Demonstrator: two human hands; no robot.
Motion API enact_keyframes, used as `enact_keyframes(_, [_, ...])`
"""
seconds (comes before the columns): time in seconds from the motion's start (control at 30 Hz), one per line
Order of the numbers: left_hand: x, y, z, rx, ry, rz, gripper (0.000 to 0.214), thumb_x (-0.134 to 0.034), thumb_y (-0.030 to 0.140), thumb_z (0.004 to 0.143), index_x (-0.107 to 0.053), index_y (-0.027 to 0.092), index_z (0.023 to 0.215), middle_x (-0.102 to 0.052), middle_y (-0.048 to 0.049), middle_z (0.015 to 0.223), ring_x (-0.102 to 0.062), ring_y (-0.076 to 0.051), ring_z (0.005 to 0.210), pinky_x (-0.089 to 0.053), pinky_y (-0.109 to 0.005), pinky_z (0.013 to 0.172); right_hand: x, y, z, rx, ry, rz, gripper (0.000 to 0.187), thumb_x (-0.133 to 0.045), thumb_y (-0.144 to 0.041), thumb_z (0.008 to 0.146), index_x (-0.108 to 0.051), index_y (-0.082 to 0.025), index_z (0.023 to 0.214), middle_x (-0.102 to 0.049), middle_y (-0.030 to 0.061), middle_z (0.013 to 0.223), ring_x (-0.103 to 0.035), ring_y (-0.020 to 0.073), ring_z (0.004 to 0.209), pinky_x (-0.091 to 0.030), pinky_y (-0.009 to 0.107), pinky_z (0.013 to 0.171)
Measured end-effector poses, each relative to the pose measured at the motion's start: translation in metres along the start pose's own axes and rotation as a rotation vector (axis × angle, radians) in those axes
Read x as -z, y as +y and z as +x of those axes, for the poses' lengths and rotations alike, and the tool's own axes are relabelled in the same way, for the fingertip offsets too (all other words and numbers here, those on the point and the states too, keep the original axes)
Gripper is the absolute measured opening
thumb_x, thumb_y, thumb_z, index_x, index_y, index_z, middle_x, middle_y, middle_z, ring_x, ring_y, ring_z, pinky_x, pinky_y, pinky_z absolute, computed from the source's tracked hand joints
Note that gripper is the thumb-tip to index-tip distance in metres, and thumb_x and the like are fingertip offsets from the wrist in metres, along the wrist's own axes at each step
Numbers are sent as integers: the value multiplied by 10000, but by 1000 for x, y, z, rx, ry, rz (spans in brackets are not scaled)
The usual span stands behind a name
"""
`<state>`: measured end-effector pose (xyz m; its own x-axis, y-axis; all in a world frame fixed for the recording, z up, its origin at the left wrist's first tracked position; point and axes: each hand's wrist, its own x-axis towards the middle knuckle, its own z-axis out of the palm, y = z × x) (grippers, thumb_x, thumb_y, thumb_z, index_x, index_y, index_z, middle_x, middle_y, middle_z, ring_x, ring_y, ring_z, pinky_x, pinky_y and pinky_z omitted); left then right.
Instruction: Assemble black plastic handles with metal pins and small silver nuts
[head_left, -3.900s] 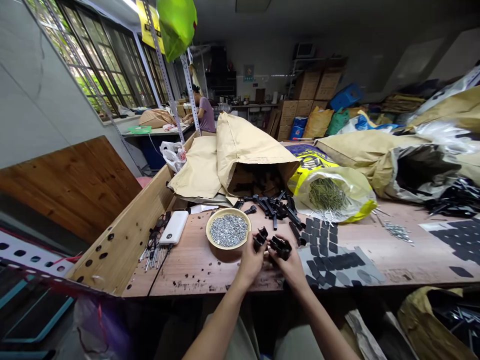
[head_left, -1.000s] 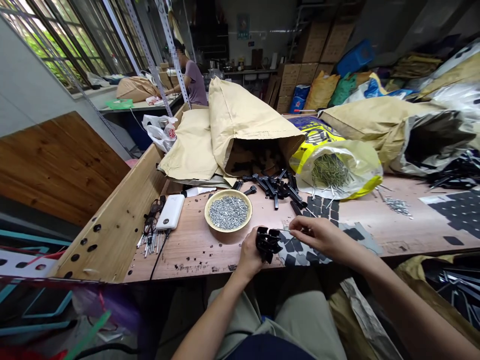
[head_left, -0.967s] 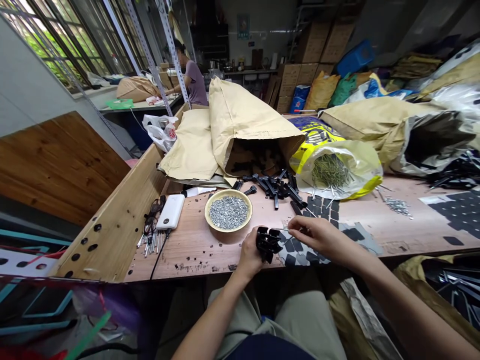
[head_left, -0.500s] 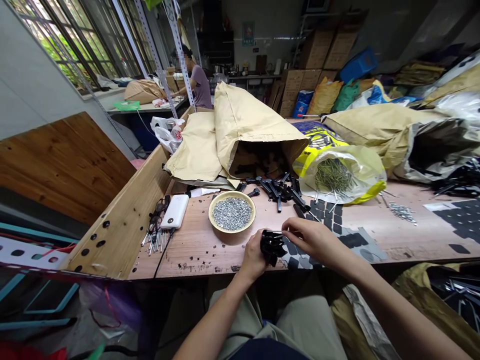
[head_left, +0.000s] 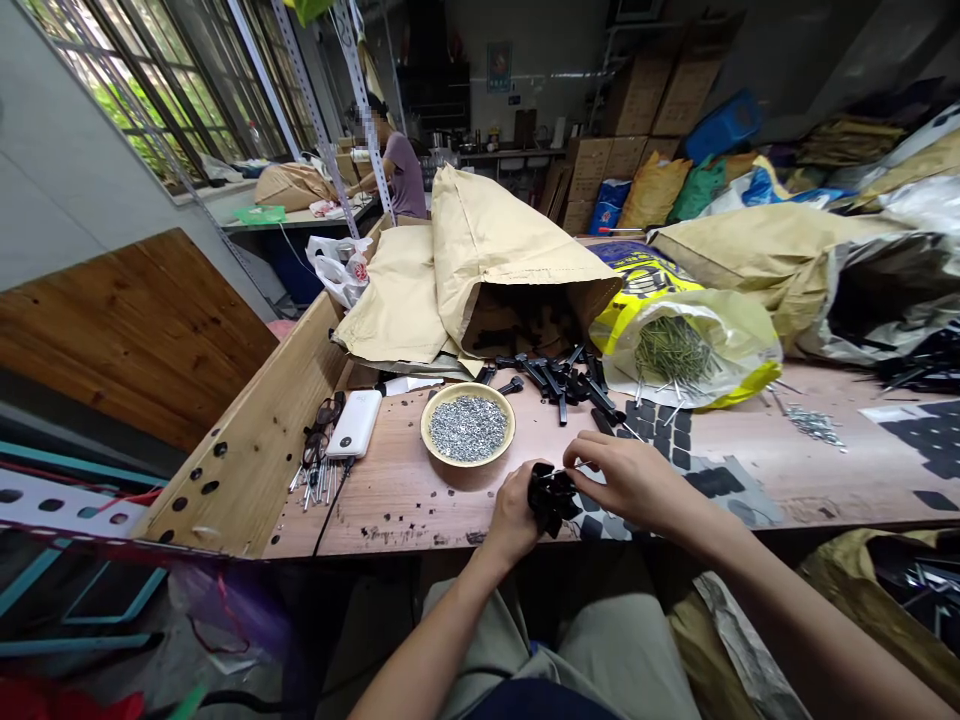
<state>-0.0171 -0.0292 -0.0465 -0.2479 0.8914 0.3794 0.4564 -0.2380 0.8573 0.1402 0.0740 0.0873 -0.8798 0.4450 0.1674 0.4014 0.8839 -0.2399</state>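
My left hand (head_left: pixel 517 508) is closed round a bunch of black plastic parts (head_left: pixel 553 500), held just over the table's front edge. At the bunch's right side my right hand (head_left: pixel 611 470) pinches a thin metal rod (head_left: pixel 568 471), of which only a short shiny bit shows between fingertips and parts. Beyond my hands stands a cream bowl (head_left: pixel 429 440) of small silvery metal pieces (head_left: pixel 469 428). Similar black parts (head_left: pixel 559 385) lie piled behind it, at the mouth of a paper sack (head_left: pixel 517 230).
A yellow bag (head_left: pixel 761 375) holds many thin metal rods (head_left: pixel 671 350). Left on the table lie a white power bank (head_left: pixel 355 425), its cable, glasses (head_left: pixel 319 430) and loose pins (head_left: pixel 315 482). A wooden board (head_left: pixel 247 460) edges that side. Black pads (head_left: pixel 664 432) lie right. Another person (head_left: pixel 405 170) sits far back.
The rod's visible length between my right fingers and the black parts has become shorter, and my right fingertips are closer to the bunch. The whole view has shifted slightly.
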Motion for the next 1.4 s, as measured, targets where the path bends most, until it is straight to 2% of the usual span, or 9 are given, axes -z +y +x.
enact_keyframes(0.2, [-3,0,1,-22,15,3,377,-645,130,769,-592,196,1136,-699,-49,993,-634,-210,879,-484,-311,773,-9,-10,7,60,-1,112,148,-597,-261,967,-656,-218,1096,-709,35,1013,-670,181,827,-455,281,698])
enact_keyframes(0.33, [-2,-2,1,13,8,-31,379,-632,138,804,-588,197,1175,-707,-49,1001,-652,-206,894,-497,-310,789,-15,-3,7,-83,143,354,313,-534,-431,1014,-636,-225,1226,-725,48,1051,-656,159,758,-495,285,715])
enact_keyframes(0.47, [0,-3,1,37,-26,-63,462,-702,169,782,-571,199,1224,-714,-61,1037,-667,-211,919,-511,-303,795,-35,54,-3,-370,245,383,373,-483,-516,1006,-677,-232,1152,-737,54,979,-677,196,793,-518,303,702])
enact_keyframes(0.63, [0,-3,0,27,-20,-75,498,-745,185,744,-569,196,1209,-711,-52,984,-669,-203,865,-519,-296,772,-68,139,-18,-738,166,-88,265,-531,-345,946,-698,-198,1089,-733,99,1091,-685,257,947,-472,318,705])
enact_keyframes(0.87, [3,-1,-1,-25,159,-187,483,-736,166,718,-548,192,1162,-696,-58,1005,-680,-214,887,-556,-333,803,-80,179,-16,-695,33,-128,135,-606,-288,876,-717,-211,861,-743,70,904,-678,222,830,-388,281,608])
enact_keyframes(0.97, [2,-3,-1,-12,131,-215,464,-766,233,751,-545,193,1157,-702,-52,985,-689,-207,864,-566,-337,801,-73,202,-9,-745,27,-163,117,-639,-297,834,-699,-202,804,-733,72,825,-671,228,790,-365,280,586])
enact_keyframes(1.13, [-1,-12,-4,-25,149,-214,538,-773,198,737,-528,198,1216,-701,-64,1034,-696,-217,903,-577,-363,828,-56,251,15,-819,69,-221,250,-602,-291,862,-715,-139,1026,-747,135,920,-686,253,872,-420,281,664])
enact_keyframes(1.27, [-2,-19,-5,-16,131,-195,573,-784,214,728,-523,189,1238,-695,-72,1034,-695,-220,901,-580,-369,823,-50,273,37,-675,8,-204,380,-591,-184,853,-679,-185,1223,-755,85,986,-687,214,907,-436,259,735])
enact_keyframes(1.4, [-2,-18,-3,38,191,-199,499,-764,221,748,-530,190,1187,-693,-60,1028,-691,-214,902,-569,-373,846,-45,280,48,-478,-107,-178,256,-602,-107,824,-750,-200,1012,-746,74,969,-671,197,898,-426,261,756])
